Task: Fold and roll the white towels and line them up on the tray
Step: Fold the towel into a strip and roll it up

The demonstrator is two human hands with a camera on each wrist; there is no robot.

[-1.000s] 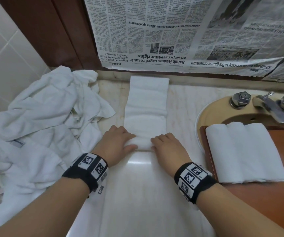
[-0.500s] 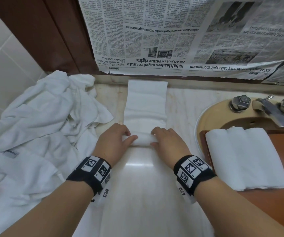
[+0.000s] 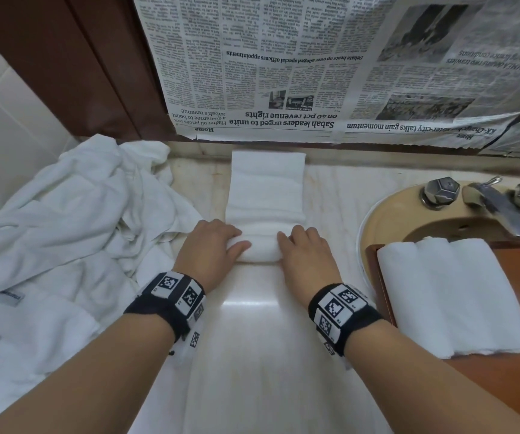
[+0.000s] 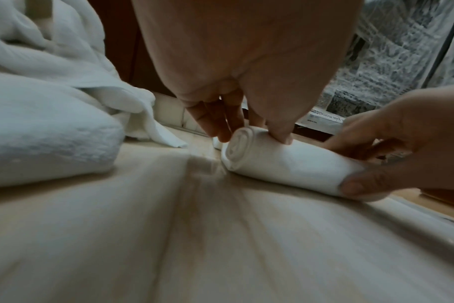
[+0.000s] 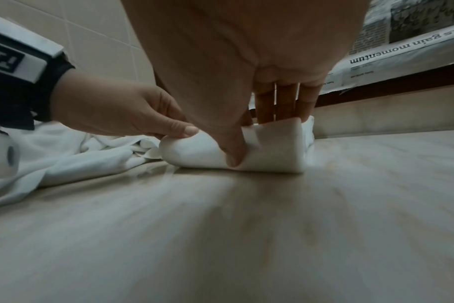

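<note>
A long folded white towel [image 3: 266,186] lies on the marble counter, its near end wound into a roll [image 3: 260,247] [image 4: 285,164] [image 5: 220,151]. My left hand [image 3: 213,249] grips the roll's left end, thumb in front and fingers [image 4: 215,123] over the top. My right hand [image 3: 305,255] grips the right end the same way, thumb [image 5: 232,151] pressed on the front. Three rolled white towels [image 3: 452,292] lie side by side on the brown wooden tray [image 3: 502,380] at the right.
A heap of loose white towels [image 3: 64,239] covers the counter's left side. A beige sink [image 3: 387,220] with metal taps [image 3: 496,202] sits behind the tray. Newspaper [image 3: 330,64] covers the wall behind; white tiles [image 3: 2,126] stand at the left.
Both hands have moved away from me along the towel, rolling it. The roll has grown thicker and the flat part shorter.
</note>
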